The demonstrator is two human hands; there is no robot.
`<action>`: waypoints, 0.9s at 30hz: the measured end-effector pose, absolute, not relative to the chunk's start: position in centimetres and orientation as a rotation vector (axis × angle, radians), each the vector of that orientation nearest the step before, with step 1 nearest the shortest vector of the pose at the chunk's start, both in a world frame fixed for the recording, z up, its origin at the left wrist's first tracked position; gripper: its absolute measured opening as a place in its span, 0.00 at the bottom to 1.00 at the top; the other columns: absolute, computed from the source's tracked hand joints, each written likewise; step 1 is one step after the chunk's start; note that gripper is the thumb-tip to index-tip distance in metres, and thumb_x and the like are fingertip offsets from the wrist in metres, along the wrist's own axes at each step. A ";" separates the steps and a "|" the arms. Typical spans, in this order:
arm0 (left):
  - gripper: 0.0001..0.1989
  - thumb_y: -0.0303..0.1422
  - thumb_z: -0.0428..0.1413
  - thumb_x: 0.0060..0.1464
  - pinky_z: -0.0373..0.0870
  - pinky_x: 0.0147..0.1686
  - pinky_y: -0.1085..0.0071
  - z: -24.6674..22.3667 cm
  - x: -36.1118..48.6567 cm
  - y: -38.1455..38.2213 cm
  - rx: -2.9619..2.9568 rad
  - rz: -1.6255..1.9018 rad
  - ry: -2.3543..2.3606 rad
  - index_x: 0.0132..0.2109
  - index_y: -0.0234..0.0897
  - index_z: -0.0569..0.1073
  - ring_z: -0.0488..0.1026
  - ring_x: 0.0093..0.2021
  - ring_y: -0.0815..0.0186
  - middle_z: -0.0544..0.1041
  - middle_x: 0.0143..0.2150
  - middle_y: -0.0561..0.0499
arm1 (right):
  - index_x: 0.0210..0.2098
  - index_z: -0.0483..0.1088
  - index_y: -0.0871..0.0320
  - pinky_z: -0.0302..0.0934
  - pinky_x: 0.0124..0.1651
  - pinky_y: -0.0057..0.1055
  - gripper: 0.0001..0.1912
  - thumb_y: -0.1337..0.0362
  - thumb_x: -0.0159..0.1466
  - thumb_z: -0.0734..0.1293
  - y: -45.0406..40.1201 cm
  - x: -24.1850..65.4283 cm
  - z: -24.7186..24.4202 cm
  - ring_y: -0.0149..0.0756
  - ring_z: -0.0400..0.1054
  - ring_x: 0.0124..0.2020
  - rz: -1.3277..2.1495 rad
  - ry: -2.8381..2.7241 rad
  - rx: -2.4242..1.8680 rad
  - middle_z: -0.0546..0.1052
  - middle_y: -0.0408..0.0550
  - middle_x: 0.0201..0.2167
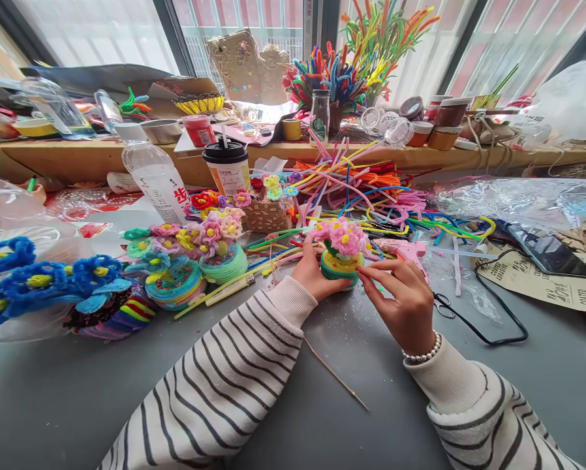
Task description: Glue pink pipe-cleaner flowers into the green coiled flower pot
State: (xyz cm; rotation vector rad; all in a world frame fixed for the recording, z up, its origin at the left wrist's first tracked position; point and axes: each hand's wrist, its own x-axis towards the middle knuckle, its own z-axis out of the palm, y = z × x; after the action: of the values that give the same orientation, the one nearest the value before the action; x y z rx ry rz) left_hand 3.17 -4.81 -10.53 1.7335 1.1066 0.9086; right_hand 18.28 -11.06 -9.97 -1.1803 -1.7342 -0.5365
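Note:
A small pot (pixel 340 269) wound in yellow, green and teal pipe cleaners carries pink fuzzy flowers (pixel 344 236) with yellow centres. My left hand (pixel 317 271) wraps round its left side and base, steadying it upright on the grey table. Close to the pot's right rim is my right hand (pixel 403 294), thumb and forefinger pinched together; whatever sits between the fingertips is too small to make out. Tiny glitter-like bits are scattered on the table beneath. A thin wooden stick (pixel 337 373) lies between my forearms.
Finished flower pots (pixel 175 284) and blue flowers (pixel 41 281) stand left. Behind are a bottle (pixel 156 176), a lidded cup (pixel 227 170) and a pile of pipe cleaners (pixel 361 183). Right lie a pink glue gun (pixel 405 249), black cord (pixel 498 341), scissors (pixel 444 305) and a phone (pixel 550 251).

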 end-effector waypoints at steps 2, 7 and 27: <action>0.55 0.40 0.64 0.29 0.58 0.49 0.60 -10.5 3.2 -5.0 1.748 0.930 1.132 0.57 0.33 0.38 0.64 0.48 0.58 0.67 0.44 0.43 | 0.32 0.73 0.56 0.62 0.35 0.30 0.06 0.69 0.54 0.66 -11.0 18.3 -10.0 0.32 0.66 0.30 -0.550 -1.729 -1.191 0.74 0.46 0.28; 0.54 0.40 0.63 0.28 0.59 0.49 0.59 -10.3 3.5 -5.6 1.772 0.973 1.159 0.58 0.34 0.41 0.64 0.48 0.56 0.66 0.43 0.43 | 0.32 0.73 0.56 0.62 0.35 0.30 0.07 0.70 0.53 0.67 -10.9 18.3 -10.1 0.32 0.66 0.30 -0.576 -1.742 -1.206 0.74 0.45 0.28; 0.54 0.43 0.61 0.33 0.62 0.47 0.61 -11.0 3.5 -5.7 1.895 0.996 1.132 0.59 0.32 0.36 0.63 0.51 0.55 0.65 0.47 0.39 | 0.34 0.73 0.57 0.62 0.35 0.29 0.08 0.70 0.53 0.67 -10.8 18.3 -10.2 0.31 0.65 0.30 -0.626 -1.790 -1.203 0.74 0.46 0.29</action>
State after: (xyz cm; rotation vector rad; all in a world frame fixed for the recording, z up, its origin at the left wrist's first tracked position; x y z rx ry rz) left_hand 3.47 -5.70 -10.96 1.8953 1.1316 0.9958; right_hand 18.32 -10.81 -10.23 -1.2032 -1.7901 -0.6258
